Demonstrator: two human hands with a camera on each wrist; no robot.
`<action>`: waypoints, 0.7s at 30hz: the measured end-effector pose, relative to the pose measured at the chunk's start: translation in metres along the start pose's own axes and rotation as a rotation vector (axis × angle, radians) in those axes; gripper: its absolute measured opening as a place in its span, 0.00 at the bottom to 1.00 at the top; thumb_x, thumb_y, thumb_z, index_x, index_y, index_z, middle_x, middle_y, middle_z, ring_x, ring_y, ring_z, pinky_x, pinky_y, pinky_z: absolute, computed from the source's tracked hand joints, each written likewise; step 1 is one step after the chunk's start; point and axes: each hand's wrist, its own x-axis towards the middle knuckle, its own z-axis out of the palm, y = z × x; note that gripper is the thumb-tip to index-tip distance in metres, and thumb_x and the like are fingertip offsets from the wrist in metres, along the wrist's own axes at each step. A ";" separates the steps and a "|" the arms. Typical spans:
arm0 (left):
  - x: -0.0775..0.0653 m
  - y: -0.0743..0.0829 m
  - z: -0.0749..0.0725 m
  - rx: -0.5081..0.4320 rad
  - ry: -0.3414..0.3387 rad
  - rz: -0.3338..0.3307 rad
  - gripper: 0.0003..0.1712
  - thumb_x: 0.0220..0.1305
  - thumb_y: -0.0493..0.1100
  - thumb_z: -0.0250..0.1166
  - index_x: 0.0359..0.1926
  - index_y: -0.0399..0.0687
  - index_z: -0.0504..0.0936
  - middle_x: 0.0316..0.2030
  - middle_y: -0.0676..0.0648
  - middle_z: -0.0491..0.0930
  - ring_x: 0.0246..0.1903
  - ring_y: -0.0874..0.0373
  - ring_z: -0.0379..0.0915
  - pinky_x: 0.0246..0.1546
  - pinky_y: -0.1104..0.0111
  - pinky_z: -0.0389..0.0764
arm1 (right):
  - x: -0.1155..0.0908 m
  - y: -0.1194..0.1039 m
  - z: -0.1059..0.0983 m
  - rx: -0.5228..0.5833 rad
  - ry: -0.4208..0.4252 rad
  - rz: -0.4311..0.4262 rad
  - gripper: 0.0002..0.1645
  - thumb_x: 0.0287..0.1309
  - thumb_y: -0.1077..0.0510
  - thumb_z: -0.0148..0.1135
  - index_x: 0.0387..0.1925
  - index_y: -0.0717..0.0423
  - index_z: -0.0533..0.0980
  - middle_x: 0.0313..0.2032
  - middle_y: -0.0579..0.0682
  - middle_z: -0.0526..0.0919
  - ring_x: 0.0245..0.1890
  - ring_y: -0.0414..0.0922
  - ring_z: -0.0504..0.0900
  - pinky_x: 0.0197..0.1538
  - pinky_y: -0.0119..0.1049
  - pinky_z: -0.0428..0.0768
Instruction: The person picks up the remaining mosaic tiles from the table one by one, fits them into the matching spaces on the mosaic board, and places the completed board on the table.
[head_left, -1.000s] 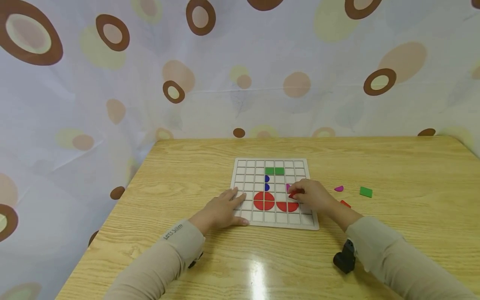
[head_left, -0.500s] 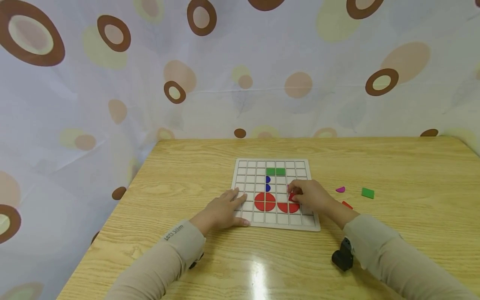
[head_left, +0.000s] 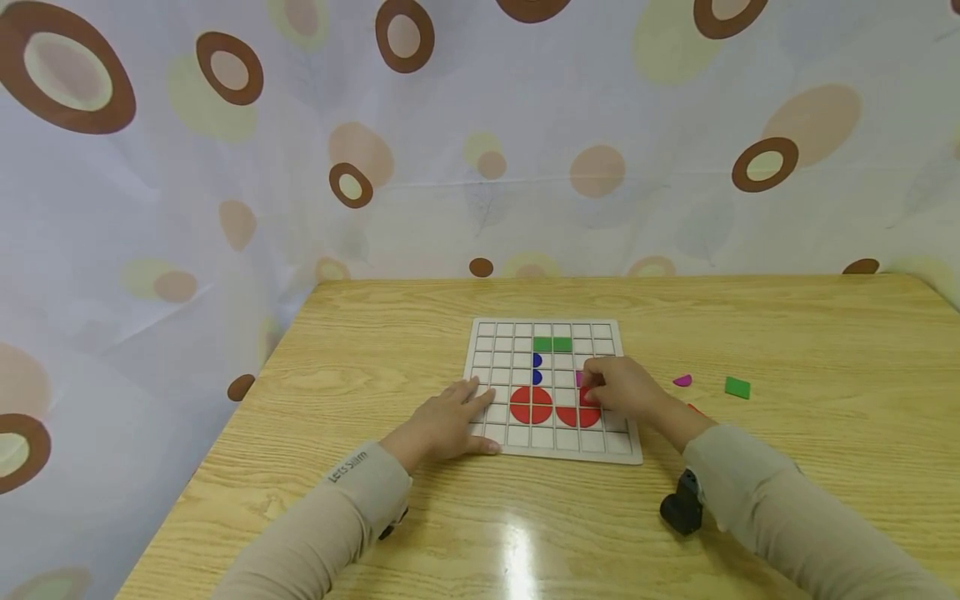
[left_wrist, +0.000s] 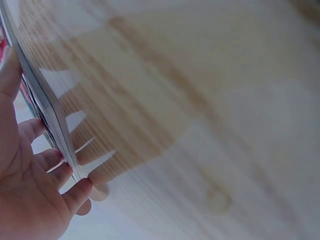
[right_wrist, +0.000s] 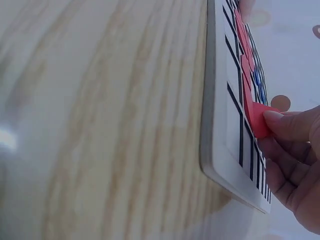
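Observation:
A white grid board point(head_left: 525, 437) lies on the table. On its left edge rests my left hand point(head_left: 444, 421), fingers spread and straight, the thumb along the near edge. My right hand point(head_left: 624, 388) pinches a red quarter-circle piece point(right_wrist: 261, 119) between thumb and fingers, low over the board's right side. Just below it two red quarter pieces point(head_left: 576, 417) form a half circle. Left of these sits a full red circle point(head_left: 531, 405) made of several quarters. Two blue half circles point(head_left: 537, 361) and two green rectangles point(head_left: 552, 344) lie farther up. A magenta piece point(head_left: 580, 378) shows partly beside my right fingers.
Right of the board lie a magenta half circle point(head_left: 682, 381), a green rectangle point(head_left: 738, 387) and a red piece point(head_left: 696, 409) partly covered by the right forearm. A black wrist camera point(head_left: 682, 504) hangs below the right sleeve. A patterned curtain point(head_left: 525, 225) stands behind the table.
My right hand has brought the red quarter piece down against the cell above the red half circle, and its fingers have turned slightly. The left hand stays in place on the board.

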 end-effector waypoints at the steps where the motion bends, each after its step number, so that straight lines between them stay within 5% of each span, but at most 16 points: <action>1: 0.000 0.000 0.000 0.000 0.000 0.000 0.46 0.49 0.69 0.50 0.65 0.54 0.50 0.65 0.45 0.44 0.63 0.50 0.38 0.57 0.55 0.53 | 0.000 0.000 0.000 -0.001 -0.003 0.002 0.07 0.45 0.68 0.59 0.20 0.56 0.71 0.20 0.45 0.71 0.23 0.42 0.67 0.26 0.32 0.66; 21: 0.000 0.001 0.001 -0.017 0.007 -0.003 0.46 0.49 0.68 0.51 0.65 0.54 0.51 0.65 0.45 0.44 0.63 0.50 0.38 0.57 0.55 0.52 | 0.000 0.001 0.000 -0.021 -0.047 0.019 0.07 0.49 0.68 0.56 0.20 0.57 0.72 0.20 0.45 0.72 0.21 0.41 0.66 0.25 0.32 0.66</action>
